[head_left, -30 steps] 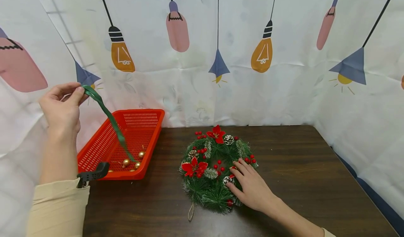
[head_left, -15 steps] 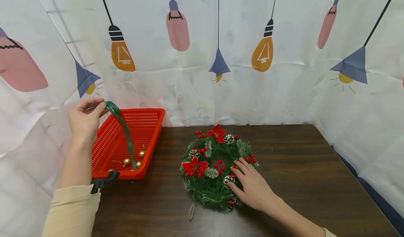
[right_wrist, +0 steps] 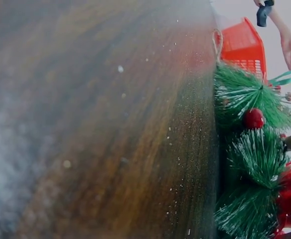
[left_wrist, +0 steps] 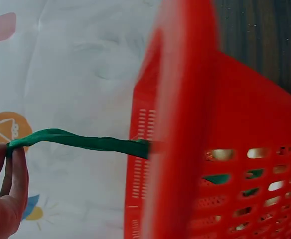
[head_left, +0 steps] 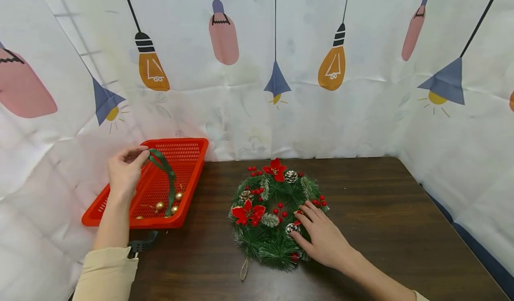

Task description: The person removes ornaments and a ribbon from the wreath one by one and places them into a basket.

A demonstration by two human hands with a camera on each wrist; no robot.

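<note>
Between thumb and fingertips my left hand (head_left: pixel 126 169) pinches one end of a green ribbon (head_left: pixel 165 167) above the red plastic basket (head_left: pixel 196 171). The ribbon hangs down into the basket, its lower part near several gold balls (head_left: pixel 159 206). In the left wrist view the ribbon (left_wrist: pixel 95 143) stretches from the fingertips to behind the basket's rim (left_wrist: pixel 185 124). A green wreath (head_left: pixel 250 243) with red flowers, berries and pinecones lies flat on the table. My right hand (head_left: pixel 323 238) rests on the wreath's right side, fingers spread and fairly straight, beside a pinecone (head_left: pixel 292 229).
The dark wooden table (head_left: pixel 369 194) ends at a white curtain (head_left: pixel 249 127) printed with lamps. A twine loop (head_left: pixel 244 270) sticks out from the wreath's near side. A black strap (head_left: pixel 142 244) sits at the left wrist.
My left hand has moved right and down with the green ribbon, so more of the ribbon is inside the basket. My right hand has stayed on the wreath.
</note>
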